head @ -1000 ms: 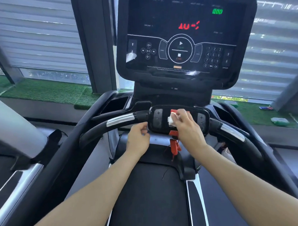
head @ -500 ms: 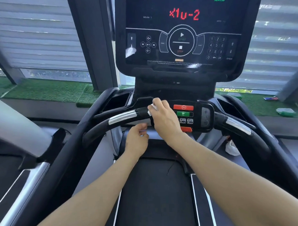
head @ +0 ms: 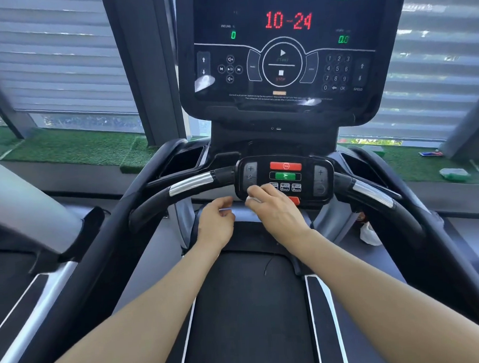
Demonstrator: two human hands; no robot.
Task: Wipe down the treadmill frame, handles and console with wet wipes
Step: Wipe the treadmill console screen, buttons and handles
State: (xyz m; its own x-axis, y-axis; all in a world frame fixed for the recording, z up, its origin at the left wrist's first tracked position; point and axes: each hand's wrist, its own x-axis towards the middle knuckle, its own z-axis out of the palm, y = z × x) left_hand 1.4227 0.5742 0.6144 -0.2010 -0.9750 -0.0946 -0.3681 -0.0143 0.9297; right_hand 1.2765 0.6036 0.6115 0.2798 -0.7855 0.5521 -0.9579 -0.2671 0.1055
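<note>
Pressing a white wipe [head: 253, 199] against the lower left of the button panel [head: 285, 179], the right hand [head: 275, 210] curls its fingers over the cloth. Just to its left, the left hand [head: 216, 222] hangs loosely curled, holding nothing, below the handlebar [head: 190, 183]. Above both hands rises the console [head: 282, 56].

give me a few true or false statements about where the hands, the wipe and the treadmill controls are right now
1. The right hand presses a white wipe against the lower part of the handlebar control panel. True.
2. The left hand grips the chrome handle section. False: it hovers below the bar, holding nothing.
3. The console shows red digits. True.
4. The right hand covers the red stop button. False: the button is in plain view above the hand.
</note>
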